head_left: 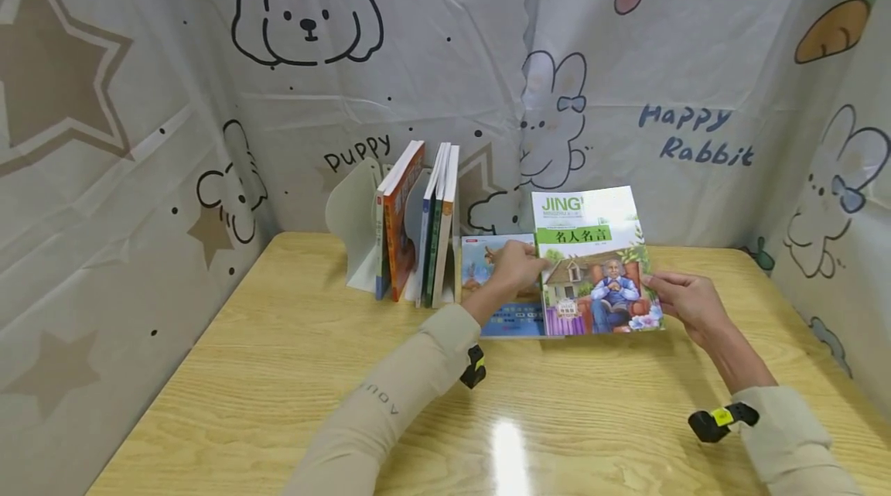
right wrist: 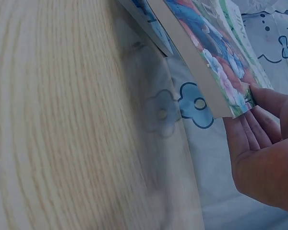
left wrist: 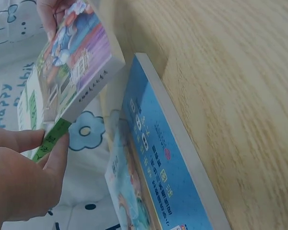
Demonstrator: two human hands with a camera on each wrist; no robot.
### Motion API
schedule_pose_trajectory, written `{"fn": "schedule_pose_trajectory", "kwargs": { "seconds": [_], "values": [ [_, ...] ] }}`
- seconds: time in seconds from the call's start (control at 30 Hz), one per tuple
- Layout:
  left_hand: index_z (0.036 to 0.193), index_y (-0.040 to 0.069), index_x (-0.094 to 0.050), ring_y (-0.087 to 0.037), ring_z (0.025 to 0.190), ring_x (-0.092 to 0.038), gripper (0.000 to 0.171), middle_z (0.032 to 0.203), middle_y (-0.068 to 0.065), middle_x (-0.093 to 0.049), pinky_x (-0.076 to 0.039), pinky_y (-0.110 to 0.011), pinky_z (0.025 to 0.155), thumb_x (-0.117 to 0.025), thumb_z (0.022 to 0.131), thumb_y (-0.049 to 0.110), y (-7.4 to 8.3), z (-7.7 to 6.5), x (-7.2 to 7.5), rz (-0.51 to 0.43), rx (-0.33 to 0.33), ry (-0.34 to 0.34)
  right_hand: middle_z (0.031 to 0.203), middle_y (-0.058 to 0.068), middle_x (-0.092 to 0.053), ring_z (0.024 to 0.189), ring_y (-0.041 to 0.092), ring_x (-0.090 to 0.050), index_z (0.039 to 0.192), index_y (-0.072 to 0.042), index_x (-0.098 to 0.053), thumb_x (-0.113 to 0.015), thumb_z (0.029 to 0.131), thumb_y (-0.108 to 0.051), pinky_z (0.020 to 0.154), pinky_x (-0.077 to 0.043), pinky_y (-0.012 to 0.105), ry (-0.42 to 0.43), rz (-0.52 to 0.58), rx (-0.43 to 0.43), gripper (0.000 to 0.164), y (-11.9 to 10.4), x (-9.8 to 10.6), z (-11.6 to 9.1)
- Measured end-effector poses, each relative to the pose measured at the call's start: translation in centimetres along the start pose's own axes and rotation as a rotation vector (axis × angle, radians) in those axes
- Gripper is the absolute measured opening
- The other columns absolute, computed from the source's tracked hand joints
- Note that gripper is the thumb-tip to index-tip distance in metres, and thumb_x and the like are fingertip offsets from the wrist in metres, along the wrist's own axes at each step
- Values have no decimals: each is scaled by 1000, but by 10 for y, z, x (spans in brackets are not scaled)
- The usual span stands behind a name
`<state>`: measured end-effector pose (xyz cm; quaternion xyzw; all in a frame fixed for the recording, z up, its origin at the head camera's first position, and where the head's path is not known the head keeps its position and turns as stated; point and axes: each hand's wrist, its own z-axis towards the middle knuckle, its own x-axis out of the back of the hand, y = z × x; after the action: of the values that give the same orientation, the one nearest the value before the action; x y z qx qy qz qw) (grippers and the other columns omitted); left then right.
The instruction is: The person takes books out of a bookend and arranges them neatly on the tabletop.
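Note:
Both hands hold a white-and-green paperback book [head_left: 592, 264] by its sides, cover facing up, with a house and a seated figure drawn on it. My left hand [head_left: 513, 270] pinches the green spine side between thumb and fingers, plain in the left wrist view. At the opposite edge, my right hand [right wrist: 266, 153] grips the lower corner, thumb on the cover and fingers underneath. Beneath and left of it a blue book [head_left: 511, 319] lies flat on the table, partly covered by the held book and my left hand. The left wrist view shows a gap between the two books.
A white bookend [head_left: 356, 210] stands at the back left of the wooden table [head_left: 292, 372]. Several books stand upright there, among them an orange-spined book [head_left: 402, 233] and a beige book [head_left: 447, 237]. A printed curtain [head_left: 431, 39] hangs behind and at both sides.

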<state>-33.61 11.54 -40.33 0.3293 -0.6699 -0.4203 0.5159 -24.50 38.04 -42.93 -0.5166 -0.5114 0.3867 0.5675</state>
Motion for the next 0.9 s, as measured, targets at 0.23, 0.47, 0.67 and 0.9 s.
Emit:
{"fn": "schedule_pose_trajectory", "kwargs": {
  "seconds": [0.23,0.47,0.67,0.9],
  "values": [
    [50,16,-32,-9,37,-20,60,44,5,-23,-24,-24,39,-75,92,18,0,8,-6,48,47,-52,103,-3,-63,82,-1,-64,136,19,-47,-66,98,-26,75,-57,24,-4,-54,-51,61,7,7,0],
    [48,15,-35,-9,37,-21,59,44,5,-23,-38,-32,55,-76,90,16,1,15,-16,106,43,-60,143,35,-41,84,-2,-61,142,16,-41,-61,101,-31,78,-56,23,0,-128,-102,65,9,12,-1],
    [57,10,-52,-11,40,-29,40,47,3,-30,-33,-27,44,-76,89,10,1,19,-22,84,65,-85,122,21,-62,82,1,-64,142,14,-43,-63,100,-30,77,-57,26,5,-134,-116,64,9,15,-2],
    [86,1,-70,-19,65,-65,12,72,-6,-63,-56,-33,64,-77,88,11,1,19,-34,126,80,-54,93,-6,-67,78,3,-64,139,16,-45,-68,97,-30,73,-58,26,17,-134,-120,66,12,22,-2]
  ]
}}
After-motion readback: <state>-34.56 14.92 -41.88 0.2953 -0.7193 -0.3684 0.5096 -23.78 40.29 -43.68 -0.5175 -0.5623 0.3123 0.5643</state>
